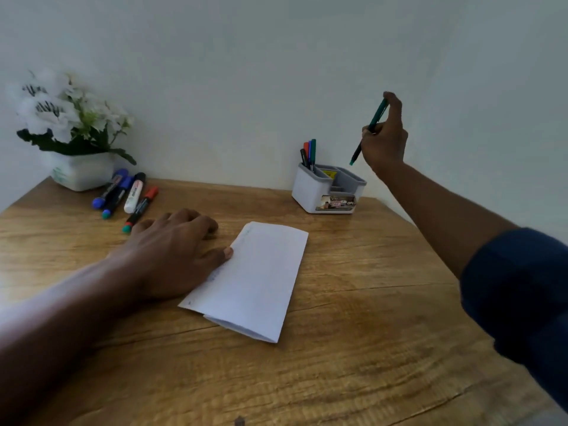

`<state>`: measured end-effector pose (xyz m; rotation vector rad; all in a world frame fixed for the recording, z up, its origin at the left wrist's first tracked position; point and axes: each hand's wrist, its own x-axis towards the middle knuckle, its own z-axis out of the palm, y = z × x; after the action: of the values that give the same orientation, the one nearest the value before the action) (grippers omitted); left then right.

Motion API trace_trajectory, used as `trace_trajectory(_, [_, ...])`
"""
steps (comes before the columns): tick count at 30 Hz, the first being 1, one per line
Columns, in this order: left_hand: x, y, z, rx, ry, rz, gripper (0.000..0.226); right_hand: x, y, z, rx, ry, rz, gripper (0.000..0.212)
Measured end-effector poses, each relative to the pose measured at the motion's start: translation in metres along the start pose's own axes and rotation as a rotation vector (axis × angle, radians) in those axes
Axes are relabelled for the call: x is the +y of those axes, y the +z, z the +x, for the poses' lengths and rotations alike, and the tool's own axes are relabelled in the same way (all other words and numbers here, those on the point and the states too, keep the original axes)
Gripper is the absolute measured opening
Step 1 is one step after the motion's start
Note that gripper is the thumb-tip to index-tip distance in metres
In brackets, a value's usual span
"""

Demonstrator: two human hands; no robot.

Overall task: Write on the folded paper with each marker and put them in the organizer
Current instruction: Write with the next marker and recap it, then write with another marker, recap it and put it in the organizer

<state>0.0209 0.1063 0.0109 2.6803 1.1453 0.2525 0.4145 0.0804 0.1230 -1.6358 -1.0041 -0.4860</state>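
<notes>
My right hand (385,133) grips a green marker (371,129), lower end down, in the air above and just right of the organizer (330,192). My left hand (175,250) rests relaxed, thumb touching the folded paper (261,281), which lies on the table (384,302) in front of the organizer, bare wood between. Loose markers (126,195) lie well left of the organizer, labels blurred.

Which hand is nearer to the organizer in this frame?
Right. The right hand, gripping a green pen, is raised just above and right of the organizer. The left hand rests on the table, thumb at the folded paper's edge, far left of the organizer.
</notes>
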Motion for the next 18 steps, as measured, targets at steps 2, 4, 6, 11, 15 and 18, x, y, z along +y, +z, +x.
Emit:
trace_trajectory(2, [0.001, 0.001, 0.002, 0.004, -0.003, 0.006, 0.064, 0.012, 0.003, 0.004, -0.067, 0.002, -0.09, 0.071])
trace_trajectory(4, [0.002, 0.001, 0.002, 0.003, 0.0, 0.007, 0.064, 0.022, 0.007, 0.005, -0.105, 0.002, -0.136, 0.071])
trace_trajectory(6, [0.002, 0.001, 0.002, -0.001, -0.001, 0.001, 0.065, 0.03, 0.013, 0.005, -0.153, 0.005, -0.154, 0.07])
trace_trajectory(11, [0.004, 0.0, 0.002, -0.013, -0.004, 0.007, 0.065, 0.044, 0.024, 0.005, -0.38, 0.049, -0.379, 0.067])
trace_trajectory(15, [0.004, -0.001, 0.0, -0.01, -0.004, -0.002, 0.065, 0.041, 0.024, 0.007, -0.62, 0.116, -0.509, 0.079])
trace_trajectory(18, [0.004, -0.002, 0.0, -0.007, -0.002, -0.006, 0.064, 0.03, 0.018, -0.002, -0.514, -0.009, -0.541, 0.081])
